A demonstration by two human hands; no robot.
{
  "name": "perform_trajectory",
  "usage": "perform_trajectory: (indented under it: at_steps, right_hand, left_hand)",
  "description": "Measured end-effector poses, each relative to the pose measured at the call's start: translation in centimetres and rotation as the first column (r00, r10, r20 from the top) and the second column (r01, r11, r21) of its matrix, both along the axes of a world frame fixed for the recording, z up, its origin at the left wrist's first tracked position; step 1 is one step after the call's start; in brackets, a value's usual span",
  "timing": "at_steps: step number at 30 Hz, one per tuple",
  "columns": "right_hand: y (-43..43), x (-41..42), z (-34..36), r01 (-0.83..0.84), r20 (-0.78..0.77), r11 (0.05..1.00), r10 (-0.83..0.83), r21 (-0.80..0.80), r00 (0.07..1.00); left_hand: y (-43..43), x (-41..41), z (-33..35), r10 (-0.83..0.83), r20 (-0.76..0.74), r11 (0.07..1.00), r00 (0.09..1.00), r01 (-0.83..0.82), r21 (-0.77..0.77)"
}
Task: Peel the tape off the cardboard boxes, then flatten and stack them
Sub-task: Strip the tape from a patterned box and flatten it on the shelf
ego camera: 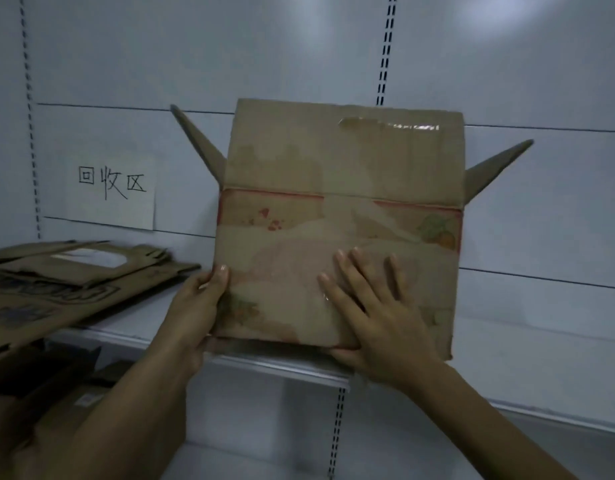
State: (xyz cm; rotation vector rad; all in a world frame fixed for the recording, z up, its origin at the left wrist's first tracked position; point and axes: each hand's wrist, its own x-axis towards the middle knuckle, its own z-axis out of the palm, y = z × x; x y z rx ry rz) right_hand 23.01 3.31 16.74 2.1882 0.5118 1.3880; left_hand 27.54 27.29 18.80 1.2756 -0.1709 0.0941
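A cardboard box [333,220] stands upright at the front edge of a pale shelf [524,341], with its broad printed face toward the camera. Its top is open. 1 long flap [344,150] stands straight up from the fold line, and 2 side flaps angle outward, 1 to the left [198,143] and 1 to the right [493,168]. A strip of clear tape [389,125] is stuck near the top edge of the upright flap, torn and wrinkled at its left end.

The left hand [195,306] grips the box by its left edge. The thumb [222,277] lies on the front face, and the other fingers are hidden behind the cardboard. The right hand [378,317] lies flat on the lower front face, its fingers [354,271] straight and spread apart, with the thumb down at the bottom edge of the box.

To the left on the same shelf lies a stack of flattened boxes [56,282], near the left hand but apart from the held box. Behind it, a paper sign [115,192] with 3 handwritten characters is fixed to the back wall.
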Motion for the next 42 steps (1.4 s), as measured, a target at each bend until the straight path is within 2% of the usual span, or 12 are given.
perform_trajectory:
  at_steps: [2,3,4,5,6,9,13,17,20,23,29,42]
  right_hand:
    - [-0.5,-0.6,0.1,-0.061,0.067,0.998,0.061,0.001,0.996]
    - [-0.7,-0.9,0.2,-0.083,0.088,0.997,0.082,0.0,0.993]
    - [-1.0,-1.1,0.2,-0.096,0.097,0.995,0.096,-0.004,0.991]
    - [-1.3,-1.3,0.0,-0.106,0.096,0.994,0.106,-0.009,0.99]
    - [-1.7,-1.6,-0.3,-0.111,0.091,0.994,0.112,-0.016,0.989]
    - [-3.1,-2.8,-1.5,-0.108,0.069,0.994,0.11,-0.028,0.991]
    - [-4.3,-4.4,-2.7,-0.138,0.158,0.988,0.125,0.075,0.98]
    - [-4.8,-3.5,-5.7,-0.154,0.18,0.934,0.099,0.322,0.979]
    - [-5.0,-3.0,-7.2,-0.184,0.157,0.819,0.116,0.544,0.981]
    - [-4.6,-2.2,-6.6,-0.169,0.174,0.752,0.073,0.637,0.982]
    - [-3.2,-0.5,-5.6,-0.096,0.145,0.742,-0.002,0.664,0.989]
    - [-3.2,-0.6,-6.8,-0.143,0.189,0.762,0.028,0.632,0.982]
  left_hand:
    - [-0.6,-0.2,0.2,0.107,0.123,0.971,0.987,-0.131,0.201]
    - [-1.0,-0.1,0.0,0.189,0.276,0.871,0.942,-0.291,0.396]
    - [-1.7,-0.2,-0.2,0.229,0.46,0.693,0.858,-0.476,0.541]
    - [-2.6,-0.6,0.0,0.246,0.641,0.525,0.727,-0.656,0.542]
    - [-3.4,-1.0,0.6,0.211,0.766,0.447,0.607,-0.757,0.476]
    - [-6.4,-0.6,4.2,-0.015,0.939,0.37,0.344,-0.87,0.325]
    - [-10.8,1.0,9.8,-0.261,0.913,0.222,0.313,-0.901,0.372]
    - [-13.9,2.5,7.7,-0.204,0.897,0.256,0.392,-0.863,0.435]
    - [-14.2,3.9,5.7,-0.14,0.935,0.273,0.325,-0.895,0.352]
    - [-14.8,4.9,5.9,-0.148,0.931,0.279,0.335,-0.889,0.364]
    - [-15.0,6.5,5.8,-0.135,0.933,0.325,0.334,-0.874,0.361]
    - [-15.0,5.8,5.5,-0.064,0.939,0.326,0.337,-0.882,0.339]
